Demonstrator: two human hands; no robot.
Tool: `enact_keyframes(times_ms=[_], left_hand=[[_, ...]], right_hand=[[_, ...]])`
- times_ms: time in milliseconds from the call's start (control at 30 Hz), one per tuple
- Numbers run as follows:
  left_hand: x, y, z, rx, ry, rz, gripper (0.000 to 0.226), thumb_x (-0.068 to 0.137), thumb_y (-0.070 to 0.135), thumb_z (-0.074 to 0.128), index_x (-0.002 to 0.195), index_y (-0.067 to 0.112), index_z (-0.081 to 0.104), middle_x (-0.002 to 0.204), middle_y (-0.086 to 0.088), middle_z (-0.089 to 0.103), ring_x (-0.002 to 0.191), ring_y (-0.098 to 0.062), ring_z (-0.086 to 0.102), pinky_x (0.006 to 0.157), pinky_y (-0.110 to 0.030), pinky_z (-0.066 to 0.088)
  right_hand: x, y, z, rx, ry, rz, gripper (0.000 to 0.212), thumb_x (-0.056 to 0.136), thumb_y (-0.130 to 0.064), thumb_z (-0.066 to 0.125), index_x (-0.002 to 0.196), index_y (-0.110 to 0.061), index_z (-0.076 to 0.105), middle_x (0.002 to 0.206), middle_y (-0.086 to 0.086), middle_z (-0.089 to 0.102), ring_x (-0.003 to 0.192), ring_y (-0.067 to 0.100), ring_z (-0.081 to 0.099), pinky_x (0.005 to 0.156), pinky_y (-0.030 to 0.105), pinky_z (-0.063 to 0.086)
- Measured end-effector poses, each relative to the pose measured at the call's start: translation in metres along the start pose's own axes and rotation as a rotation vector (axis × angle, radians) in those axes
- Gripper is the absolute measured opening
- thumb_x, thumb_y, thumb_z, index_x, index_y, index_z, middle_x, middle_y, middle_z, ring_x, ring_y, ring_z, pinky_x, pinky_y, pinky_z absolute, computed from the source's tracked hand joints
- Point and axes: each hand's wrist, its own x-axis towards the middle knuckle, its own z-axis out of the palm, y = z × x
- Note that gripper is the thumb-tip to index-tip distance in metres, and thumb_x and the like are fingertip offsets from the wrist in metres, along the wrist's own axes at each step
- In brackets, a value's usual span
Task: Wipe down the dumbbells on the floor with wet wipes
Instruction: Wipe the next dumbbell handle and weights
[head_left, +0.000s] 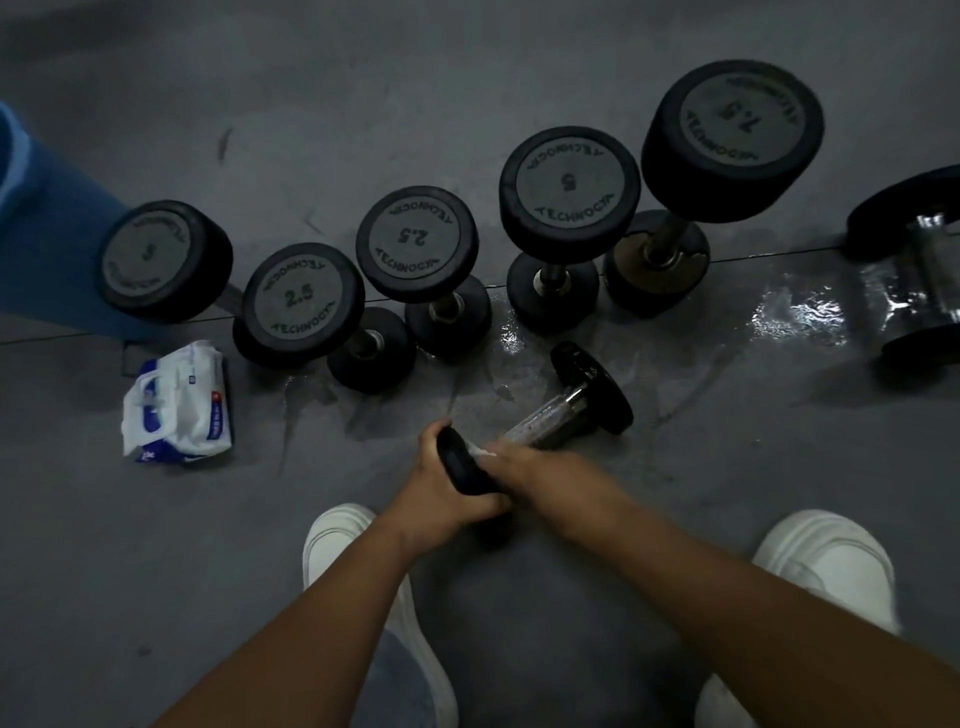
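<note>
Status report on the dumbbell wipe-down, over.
Left hand grips small dumbbell by near head. Right hand holds wet wipe at handle. Upright dumbbells behind, clear.

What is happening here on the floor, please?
A person crouches over a small dumbbell. The left hand grips its near head, and the right hand holds a white wipe against the handle beside that head. Behind it five other dumbbells stand upright in a row, a pack of wet wipes lies to the left, and parts of the floor shine wet.
</note>
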Motion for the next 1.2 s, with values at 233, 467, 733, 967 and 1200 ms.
enact_keyframes(times_ms=[233, 467, 733, 967, 1200], left_hand=[[-0.001, 0.000, 0.002, -0.025, 0.013, 0.013, 0.128, 0.038, 0.050, 0.084, 0.144, 0.033, 0.014, 0.141, -0.006, 0.040, 0.127, -0.017, 0.046, 0.111, -0.032, 0.040], [-0.001, -0.001, 0.003, -0.041, 0.035, 0.019, 0.119, 0.040, 0.048, 0.086, 0.135, 0.040, 0.015, 0.139, -0.005, 0.041, 0.126, -0.016, 0.047, 0.109, -0.029, 0.040], [-0.005, -0.003, 0.016, -0.027, 0.143, 0.034, 0.111, 0.041, 0.050, 0.081, 0.132, 0.044, 0.018, 0.135, -0.004, 0.044, 0.122, -0.018, 0.049, 0.109, -0.035, 0.041], [-0.018, 0.044, 0.014, 0.264, 0.198, 0.086, 0.117, 0.043, 0.051, 0.077, 0.143, 0.030, 0.021, 0.140, -0.002, 0.032, 0.121, -0.019, 0.045, 0.105, -0.032, 0.042], [-0.026, 0.147, 0.029, 0.735, 0.124, 0.280, 0.113, 0.054, 0.059, 0.074, 0.146, 0.037, 0.012, 0.142, -0.005, 0.017, 0.134, -0.032, 0.027, 0.106, -0.048, 0.042]], right_hand=[[0.019, 0.005, -0.007, 0.086, 0.399, 0.338, 0.024, 0.092, -0.011, 0.039, 0.109, -0.023, 0.051, 0.101, -0.002, 0.062, 0.090, 0.023, 0.062, 0.073, 0.035, 0.052], [0.005, 0.030, 0.003, 0.333, 0.397, 0.425, 0.043, 0.089, -0.047, 0.031, 0.131, -0.051, 0.041, 0.127, -0.012, 0.060, 0.111, 0.016, 0.060, 0.092, 0.025, 0.047], [0.001, 0.019, -0.004, 0.250, 0.400, 0.363, 0.038, 0.088, -0.045, 0.031, 0.118, -0.040, 0.053, 0.126, -0.007, 0.061, 0.114, 0.012, 0.058, 0.095, 0.026, 0.044], [-0.011, 0.004, -0.067, 0.067, 0.160, 0.245, 0.050, 0.076, -0.026, 0.035, 0.119, -0.033, 0.059, 0.120, -0.002, 0.063, 0.108, 0.023, 0.060, 0.089, 0.033, 0.048], [-0.085, 0.023, -0.162, -0.253, 0.355, 0.224, 0.020, 0.090, -0.016, 0.048, 0.108, -0.020, 0.056, 0.106, 0.004, 0.049, 0.098, 0.026, 0.052, 0.076, 0.038, 0.043]])
